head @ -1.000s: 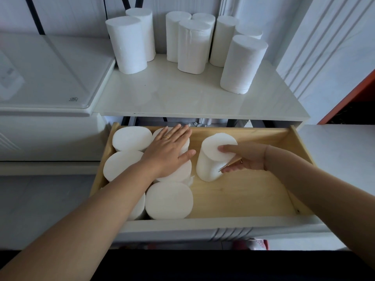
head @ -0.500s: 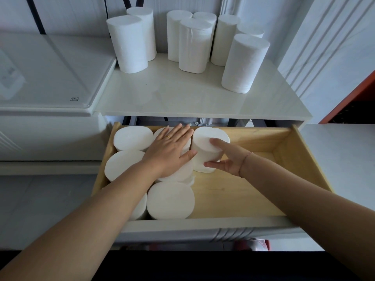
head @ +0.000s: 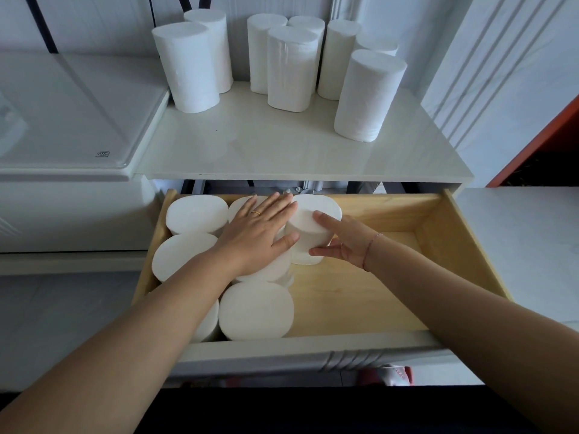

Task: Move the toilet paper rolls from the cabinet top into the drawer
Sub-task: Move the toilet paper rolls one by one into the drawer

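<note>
The right hand (head: pixel 341 242) clasps an upright toilet paper roll (head: pixel 310 233) at the back of the drawer (head: pixel 438 233), thumb below, fingers across its top. Its long axis stands vertical, flat end up. Best to press it leftward, snug against the packed rolls under the flat, open left hand (head: pixel 260 233).

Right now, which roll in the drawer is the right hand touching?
The roll at the back middle of the drawer, rightmost of those inside. The right hand grips its side; the left hand rests flat on neighbouring rolls.
</note>
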`<move>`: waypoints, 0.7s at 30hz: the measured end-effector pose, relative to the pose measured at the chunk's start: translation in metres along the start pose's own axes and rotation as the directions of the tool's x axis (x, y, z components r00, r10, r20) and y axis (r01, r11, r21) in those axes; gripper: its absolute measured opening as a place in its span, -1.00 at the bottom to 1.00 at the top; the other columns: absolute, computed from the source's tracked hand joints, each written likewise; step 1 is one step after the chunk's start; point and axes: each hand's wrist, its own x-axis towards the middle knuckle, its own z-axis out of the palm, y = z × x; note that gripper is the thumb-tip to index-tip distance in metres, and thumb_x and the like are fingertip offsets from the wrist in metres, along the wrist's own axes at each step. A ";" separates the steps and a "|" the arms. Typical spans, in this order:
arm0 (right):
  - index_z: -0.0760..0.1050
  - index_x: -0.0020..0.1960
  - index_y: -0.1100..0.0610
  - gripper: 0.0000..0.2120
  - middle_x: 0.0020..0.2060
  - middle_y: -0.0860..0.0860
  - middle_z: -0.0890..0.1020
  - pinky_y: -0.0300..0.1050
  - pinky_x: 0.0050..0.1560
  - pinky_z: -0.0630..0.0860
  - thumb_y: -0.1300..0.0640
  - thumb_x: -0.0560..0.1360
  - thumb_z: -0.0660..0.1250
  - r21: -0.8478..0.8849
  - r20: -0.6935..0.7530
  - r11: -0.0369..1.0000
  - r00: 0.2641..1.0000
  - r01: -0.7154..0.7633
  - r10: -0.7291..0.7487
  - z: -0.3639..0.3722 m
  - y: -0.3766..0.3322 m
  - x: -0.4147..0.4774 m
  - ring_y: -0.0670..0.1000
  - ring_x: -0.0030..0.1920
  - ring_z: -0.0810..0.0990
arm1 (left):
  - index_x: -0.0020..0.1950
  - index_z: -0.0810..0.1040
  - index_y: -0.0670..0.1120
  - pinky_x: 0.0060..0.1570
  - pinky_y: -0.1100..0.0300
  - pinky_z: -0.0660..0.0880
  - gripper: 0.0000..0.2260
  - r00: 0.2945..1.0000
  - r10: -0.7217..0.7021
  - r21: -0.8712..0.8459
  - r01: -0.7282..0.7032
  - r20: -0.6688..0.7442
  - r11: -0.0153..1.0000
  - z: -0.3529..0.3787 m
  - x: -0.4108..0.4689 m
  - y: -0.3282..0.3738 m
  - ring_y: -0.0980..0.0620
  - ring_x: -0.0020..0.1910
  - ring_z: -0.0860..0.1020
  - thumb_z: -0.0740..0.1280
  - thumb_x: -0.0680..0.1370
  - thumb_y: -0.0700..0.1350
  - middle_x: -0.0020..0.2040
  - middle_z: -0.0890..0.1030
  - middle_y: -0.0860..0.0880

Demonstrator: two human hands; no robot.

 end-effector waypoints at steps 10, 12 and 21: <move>0.44 0.22 0.24 -0.45 0.02 0.18 0.65 0.14 0.10 0.60 -0.22 0.51 0.28 -0.529 -0.082 0.847 0.991 0.050 -0.110 -0.002 -0.012 -0.010 0.20 -0.06 0.70 | 0.54 -0.17 0.08 0.43 0.17 -0.33 -0.40 1.000 0.024 0.009 -0.024 0.003 1.000 0.001 0.004 0.006 0.27 0.44 -0.30 -0.21 0.53 0.27 0.53 -0.22 0.17; 0.50 -0.05 0.20 -0.50 -0.25 0.09 0.65 0.13 -0.03 0.61 -0.27 0.49 0.25 -0.776 -0.171 0.624 0.918 0.098 -0.357 -0.004 -0.023 -0.016 0.13 -0.25 0.66 | 0.54 -0.15 0.08 0.41 0.21 -0.36 -0.40 1.000 0.012 -0.006 -0.012 -0.006 1.000 0.001 0.003 0.006 0.30 0.42 -0.30 -0.20 0.53 0.27 0.53 -0.20 0.17; 0.39 0.22 0.20 -0.55 0.05 0.03 0.43 -0.08 0.15 0.46 0.02 0.45 0.43 -0.681 -0.354 0.557 0.451 0.476 -0.819 -0.020 -0.078 -0.005 -0.04 -0.04 0.42 | 0.54 -0.14 0.07 0.31 0.32 -0.47 -0.40 0.999 0.005 -0.008 -0.005 -0.036 1.000 0.002 0.002 0.007 0.25 0.47 -0.25 -0.20 0.55 0.27 0.55 -0.15 0.14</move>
